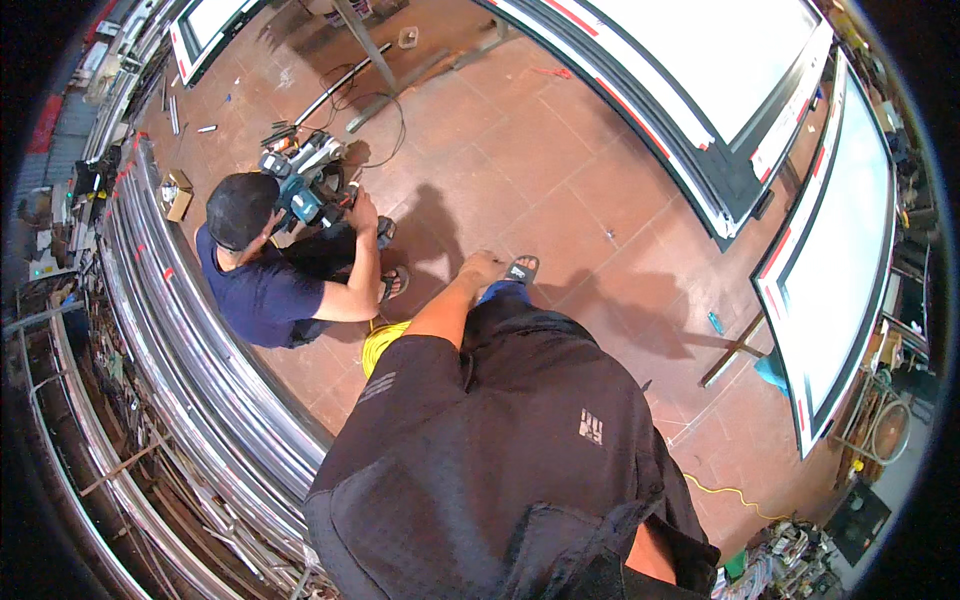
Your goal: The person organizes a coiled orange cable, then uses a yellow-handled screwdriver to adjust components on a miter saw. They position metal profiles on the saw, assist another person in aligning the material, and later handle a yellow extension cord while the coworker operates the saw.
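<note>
- Head view looks down on a standing person in a black shirt (pixel 520 440) on a red tiled floor (pixel 520 150).
- Left arm (pixel 440 310) reaches forward and down. Left hand (pixel 484 266) hangs just above the floor, beside a foot in a black sandal (pixel 521 270).
- Left hand state: fingers appear loosely curled, clamped on nothing visible. Whether they are fully together cannot be told at this size.
- Right hand: hidden. Only part of the right forearm (pixel 655 555) shows at the lower edge, so its state cannot be told.
- Yellow cable (pixel 380 345) lies coiled on the floor near the left arm. A further yellow length (pixel 725 492) runs at lower right.
- Co-worker (pixel 262 285) in a dark blue shirt and black cap squats to the left. Both of that person's hands are on a teal power saw (pixel 310 190), which sits on the floor.
- Long metal profiles (pixel 200 350) lie stacked along the left side, behind the co-worker.
- Two large framed panels (pixel 740 175) with dark frames and white faces stand at upper right and right.
- Small cardboard box (pixel 178 193) sits near the profiles.
</note>
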Available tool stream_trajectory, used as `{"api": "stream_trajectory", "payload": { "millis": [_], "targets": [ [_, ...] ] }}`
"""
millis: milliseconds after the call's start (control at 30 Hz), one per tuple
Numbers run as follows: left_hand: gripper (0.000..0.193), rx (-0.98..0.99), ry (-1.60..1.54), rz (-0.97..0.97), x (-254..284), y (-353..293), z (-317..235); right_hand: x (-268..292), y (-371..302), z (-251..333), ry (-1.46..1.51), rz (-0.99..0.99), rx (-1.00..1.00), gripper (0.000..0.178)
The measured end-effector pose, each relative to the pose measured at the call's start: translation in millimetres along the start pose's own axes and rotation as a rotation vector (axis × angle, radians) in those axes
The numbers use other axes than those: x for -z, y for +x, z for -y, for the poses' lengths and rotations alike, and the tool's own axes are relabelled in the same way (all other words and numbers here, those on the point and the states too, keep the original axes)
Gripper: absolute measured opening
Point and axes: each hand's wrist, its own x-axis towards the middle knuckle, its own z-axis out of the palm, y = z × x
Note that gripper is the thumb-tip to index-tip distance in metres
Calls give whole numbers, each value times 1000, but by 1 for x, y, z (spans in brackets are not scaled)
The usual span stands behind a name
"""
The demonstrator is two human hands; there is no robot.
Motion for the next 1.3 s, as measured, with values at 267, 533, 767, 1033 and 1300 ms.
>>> {"api": "stream_trajectory", "payload": {
  "millis": [267,533,767,1033,1300],
  "targets": [
    [40,-135,-56,-65,21,36,-80,7,-5,138,305,-92,-9,40],
    [47,89,-36,-134,21,-18,-72,23,62,131,212,11,144,44],
    [48,164,-22,-173,-71,-78,-93,109,104,60,196,96,-32,47],
    [44,-23,11,-46,-165,-136,-126,183,133,52,255,40,-110,52],
    [42,36,-2,-130,-193,-162,-111,193,170,64,74,210,156,49]
  ]
}}
